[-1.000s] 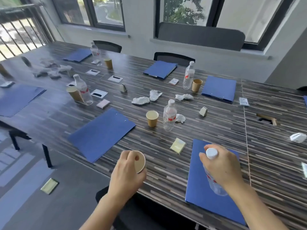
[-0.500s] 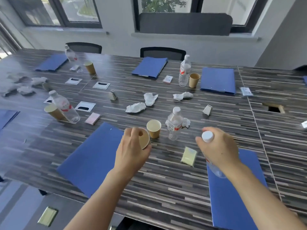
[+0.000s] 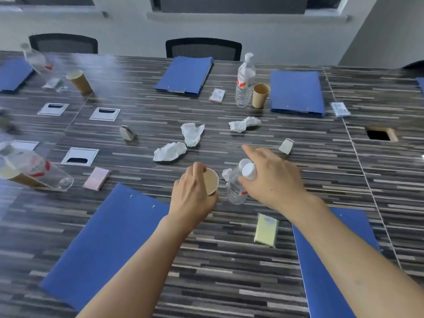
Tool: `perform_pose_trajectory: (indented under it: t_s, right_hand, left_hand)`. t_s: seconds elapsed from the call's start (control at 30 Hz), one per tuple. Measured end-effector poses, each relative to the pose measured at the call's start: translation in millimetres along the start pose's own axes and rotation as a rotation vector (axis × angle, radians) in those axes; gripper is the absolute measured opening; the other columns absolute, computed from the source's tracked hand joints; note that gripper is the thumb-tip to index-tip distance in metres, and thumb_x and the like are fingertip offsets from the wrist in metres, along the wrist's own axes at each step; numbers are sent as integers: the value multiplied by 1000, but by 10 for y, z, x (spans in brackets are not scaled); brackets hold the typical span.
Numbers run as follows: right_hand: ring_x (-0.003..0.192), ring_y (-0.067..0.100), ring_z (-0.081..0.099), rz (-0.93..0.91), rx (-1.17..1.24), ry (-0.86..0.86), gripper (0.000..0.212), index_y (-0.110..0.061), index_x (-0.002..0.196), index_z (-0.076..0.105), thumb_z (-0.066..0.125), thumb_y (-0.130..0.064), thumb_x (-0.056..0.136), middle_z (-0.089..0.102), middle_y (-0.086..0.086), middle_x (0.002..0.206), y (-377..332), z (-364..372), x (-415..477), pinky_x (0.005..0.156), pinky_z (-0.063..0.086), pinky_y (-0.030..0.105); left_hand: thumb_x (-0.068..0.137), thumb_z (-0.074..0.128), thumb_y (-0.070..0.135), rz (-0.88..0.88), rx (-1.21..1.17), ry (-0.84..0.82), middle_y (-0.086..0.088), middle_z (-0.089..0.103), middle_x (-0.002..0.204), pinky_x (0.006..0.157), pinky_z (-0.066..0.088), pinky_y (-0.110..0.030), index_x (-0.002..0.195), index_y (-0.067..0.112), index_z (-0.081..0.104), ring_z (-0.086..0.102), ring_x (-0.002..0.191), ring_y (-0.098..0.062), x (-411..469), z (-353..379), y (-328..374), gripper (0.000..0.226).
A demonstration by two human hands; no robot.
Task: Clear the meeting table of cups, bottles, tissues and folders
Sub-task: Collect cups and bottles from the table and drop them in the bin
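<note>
1. Labels. Both bottles at the centre of the bench (image 3: 229, 283) and the far bottle (image 3: 245, 81) carry red-and-white labels. The print on them is too small to read.

2. Containers. The paper cup (image 3: 210, 183) lies tilted in the grip, mouth turned right, and its tan inside shows no contents. The far cup (image 3: 260, 95) stands upright, touching or just beside the far bottle near the far edge, and its visible inside is bare. All bottles are clear and capped, but their fill level cannot be judged.

3. Hands. The left hand (image 3: 195, 198) grips the paper cup, fingers curled round its wall. The right hand (image 3: 275, 180) grips a held bottle (image 3: 249, 172) at the neck, index finger straight. A second bottle (image 3: 235, 191) stands against it.

4. Remaining items. Crumpled tissues (image 3: 169, 152) lie beyond the hands, toward the far edge. Blue folders (image 3: 110, 244) lie along the near and far edges. A yellow packet (image 3: 266, 230) lies toward the near edge, below the right hand.
</note>
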State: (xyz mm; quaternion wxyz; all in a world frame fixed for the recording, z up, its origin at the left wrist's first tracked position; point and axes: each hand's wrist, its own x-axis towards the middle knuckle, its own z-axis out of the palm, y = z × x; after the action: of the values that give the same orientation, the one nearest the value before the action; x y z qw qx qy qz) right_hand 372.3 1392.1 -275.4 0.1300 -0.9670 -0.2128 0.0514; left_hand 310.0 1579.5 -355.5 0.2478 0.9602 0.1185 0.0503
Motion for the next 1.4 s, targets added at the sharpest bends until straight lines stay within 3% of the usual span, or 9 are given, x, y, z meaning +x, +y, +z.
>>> perform_pose_trajectory:
  t_s: [0.1, 0.2, 0.33, 0.57, 0.73, 0.9, 1.27, 1.4]
  right_hand:
    - [113, 25, 63, -22, -33, -11, 61, -35, 147, 41, 58, -51, 91, 55, -10, 139, -1, 56, 93, 84, 50, 40]
    - [106, 25, 66, -23, -29, 20, 43, -33, 128, 58, 59, -52, 90, 67, -10, 120, 7, 137, 155, 77, 50, 37]
    - [80, 25, 65, -37, -48, 91, 21, -31, 100, 58, 64, -44, 84, 61, -11, 80, 15, 222, 172, 60, 32, 31]
    - [55, 23, 39, -13, -79, 228, 20, -28, 80, 55, 73, -36, 77, 45, -11, 57, 5, 350, 184, 52, 25, 27]
    - [50, 25, 39, -4, -95, 257, 17, -28, 83, 63, 75, -38, 76, 53, -5, 51, 17, 393, 159, 51, 24, 26]
    - [49, 24, 43, -27, -105, 264, 16, -28, 82, 63, 74, -37, 77, 52, -4, 51, 4, 354, 96, 49, 20, 23]
    - [44, 22, 44, -269, -57, 259, 30, -24, 66, 57, 79, -43, 74, 43, -7, 46, -909, 150, -213, 45, 26, 22]
    - [44, 21, 43, -346, -125, 220, 33, -26, 64, 53, 79, -44, 71, 44, -7, 47, -1553, 158, -313, 45, 19, 21]
  left_hand:
    - [81, 67, 44, 44, -6, -41, -2, 56, 125, 89, 49, -49, 139, 26, 28, 56, 108, -28, 103, 155, -71, 72]
    - [84, 63, 49, 100, 71, -88, -2, 52, 132, 91, 50, -49, 148, 27, 29, 54, 116, -28, 159, 258, -134, 76]
    - [79, 71, 41, 122, 86, -134, -3, 49, 132, 87, 51, -47, 145, 24, 37, 54, 114, -31, 128, 385, -247, 76]
    - [79, 69, 37, 86, 43, -166, 1, 45, 133, 71, 51, -38, 136, 27, 41, 57, 106, -28, 183, 506, -292, 65]
    - [76, 72, 41, 56, 104, -290, 0, 45, 128, 68, 48, -37, 130, 28, 40, 56, 107, -27, 93, 640, -307, 65]
    - [79, 73, 37, 46, 75, -219, 1, 47, 125, 65, 52, -37, 133, 29, 39, 59, 103, -25, -86, 632, -374, 63]
    - [81, 68, 44, -89, 71, -76, 10, 46, 124, 68, 54, -36, 135, 38, 37, 57, 99, -19, -943, -522, -1026, 63]
    - [81, 64, 44, -156, 108, 2, 13, 45, 129, 67, 51, -31, 138, 37, 35, 56, 103, -14, -1365, -1035, -1625, 64]
